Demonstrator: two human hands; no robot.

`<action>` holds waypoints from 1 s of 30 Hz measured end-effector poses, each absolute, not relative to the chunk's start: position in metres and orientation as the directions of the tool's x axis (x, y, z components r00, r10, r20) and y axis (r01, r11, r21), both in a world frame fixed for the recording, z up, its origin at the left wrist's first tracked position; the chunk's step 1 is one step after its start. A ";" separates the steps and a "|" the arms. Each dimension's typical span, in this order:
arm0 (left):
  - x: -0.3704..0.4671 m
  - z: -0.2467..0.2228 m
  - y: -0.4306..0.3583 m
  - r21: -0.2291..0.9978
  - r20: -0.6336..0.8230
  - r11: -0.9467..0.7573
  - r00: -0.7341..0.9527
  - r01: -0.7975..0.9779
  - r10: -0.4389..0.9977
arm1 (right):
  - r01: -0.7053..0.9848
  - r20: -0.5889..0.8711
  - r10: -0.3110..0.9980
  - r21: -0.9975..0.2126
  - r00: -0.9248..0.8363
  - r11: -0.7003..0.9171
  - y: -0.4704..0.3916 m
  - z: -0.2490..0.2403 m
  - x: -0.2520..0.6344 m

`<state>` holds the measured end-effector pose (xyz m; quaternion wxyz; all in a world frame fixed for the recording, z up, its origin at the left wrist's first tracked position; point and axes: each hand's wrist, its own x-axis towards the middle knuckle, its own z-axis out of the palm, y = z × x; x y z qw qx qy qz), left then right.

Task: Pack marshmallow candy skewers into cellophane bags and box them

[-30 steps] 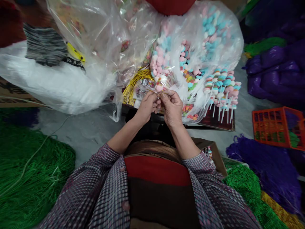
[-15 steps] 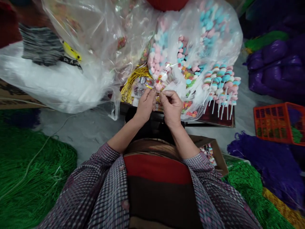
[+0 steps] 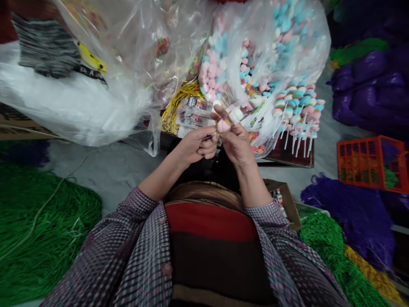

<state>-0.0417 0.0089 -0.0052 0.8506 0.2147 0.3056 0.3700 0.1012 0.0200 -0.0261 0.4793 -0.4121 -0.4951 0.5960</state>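
Note:
In the head view, my right hand (image 3: pixel 238 144) is closed around a marshmallow skewer (image 3: pixel 223 125) in clear wrap, with pink and white pieces showing between the fingers. My left hand (image 3: pixel 198 145) pinches at the near end of this skewer; its fingertips hide what exactly they grip. Just beyond my left hand lie printed clear wrappers (image 3: pixel 194 114) beside a bundle of gold twist ties (image 3: pixel 179 99). Several unwrapped marshmallow skewers (image 3: pixel 297 106) rest on the table's right end, their white sticks pointing towards me.
Plastic bags of marshmallows (image 3: pixel 214 72) and of other sweets (image 3: pixel 134 51) cover the table (image 3: pixel 303 158). Green strands (image 3: pixel 47 234) lie on the floor at left. At right are an orange crate (image 3: pixel 361 164), purple strands (image 3: pixel 351 213) and an open cardboard box (image 3: pixel 292 209).
My hands were pinched together at the wrap's end; now they are slightly apart. My right hand has turned and holds the marshmallow skewer along its fingers. The view has shifted a little.

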 end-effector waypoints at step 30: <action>-0.019 -0.020 0.013 0.585 -0.388 0.481 0.295 -0.653 0.873 | 0.330 0.281 0.954 -0.914 0.101 0.234 0.026 -0.044 0.099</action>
